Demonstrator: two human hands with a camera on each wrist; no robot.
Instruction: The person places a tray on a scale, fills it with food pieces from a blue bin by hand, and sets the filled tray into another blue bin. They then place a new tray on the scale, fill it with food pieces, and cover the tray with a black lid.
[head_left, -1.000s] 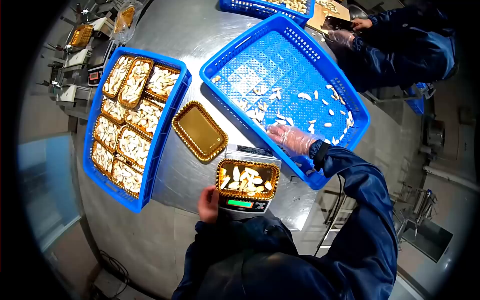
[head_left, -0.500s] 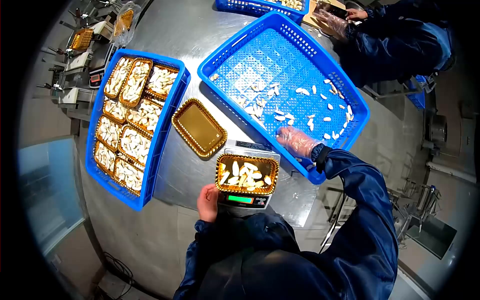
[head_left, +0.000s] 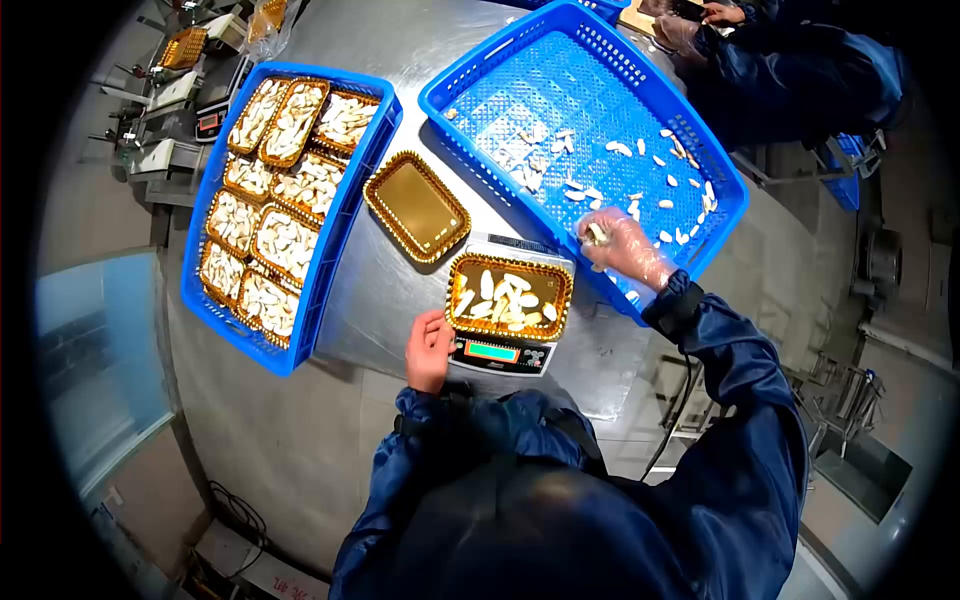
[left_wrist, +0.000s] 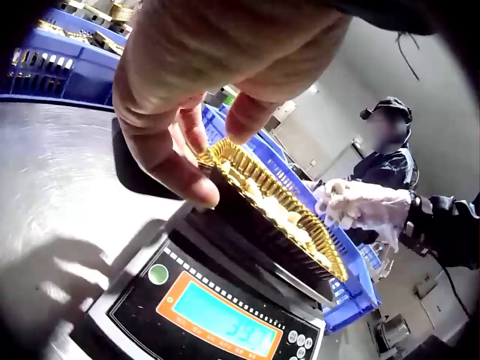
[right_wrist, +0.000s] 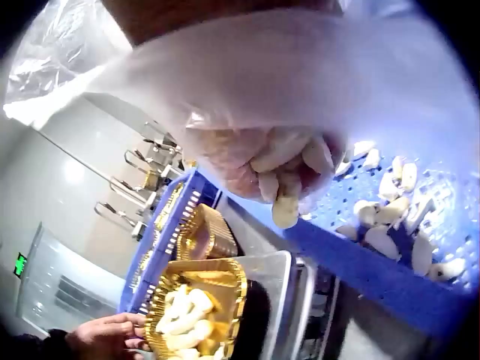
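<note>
My gloved right hand (head_left: 622, 246) holds several off-white slices (right_wrist: 286, 180) in its curled fingers, over the near wall of the large blue crate (head_left: 480, 62). A golden fluted tray (head_left: 510, 330) with similar slices (head_left: 505, 300) rests on a digital scale (head_left: 497, 358). My bare left hand (head_left: 430, 350) is at the tray's left edge. In the left wrist view its thumb and fingers pinch the tray's corner rim, just above the lit display (left_wrist: 221, 315).
An unfilled golden tray (head_left: 415, 205) lies behind the scale. To the left, a blue crate (head_left: 345, 235) holds several filled golden trays (head_left: 290, 245). Loose slices (head_left: 580, 192) are scattered in the large crate. Another person (head_left: 800, 75) works at the upper right.
My right hand has lifted from the crate floor toward its near wall, with slices now showing in its fingers. The left hand stays by the tray; the head view has shifted.
</note>
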